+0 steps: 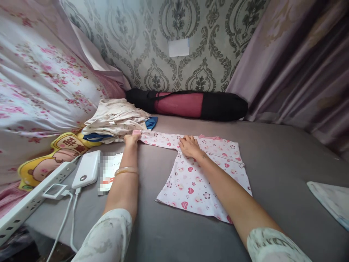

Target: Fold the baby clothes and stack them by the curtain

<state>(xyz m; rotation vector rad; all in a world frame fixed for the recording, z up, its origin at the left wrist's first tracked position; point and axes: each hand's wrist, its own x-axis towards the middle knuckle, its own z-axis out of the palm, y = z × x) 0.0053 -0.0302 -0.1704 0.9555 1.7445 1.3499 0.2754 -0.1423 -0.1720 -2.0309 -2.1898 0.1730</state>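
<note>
A white children's top [201,182] with pink hearts and flowers lies on the grey bed sheet. One of its sleeves stretches out to the left and ends in a pink cuff. My left hand [132,138] is closed on that cuff, its fingertips partly hidden. Where the sleeve meets the body, my right hand [190,146] rests on the cloth with its fingers laid out over it. Pink trim shows along the top's far edge, just beyond my right hand. My right forearm covers part of the garment's body.
Left of the top are a heap of cream clothes [117,118], a yellow cushion [38,171], a white power bank [87,169], a phone [109,178] and a power strip [35,202] with cables. A black-and-red long bag [178,104] lies by the wall. Folded white cloth [331,200] sits at right.
</note>
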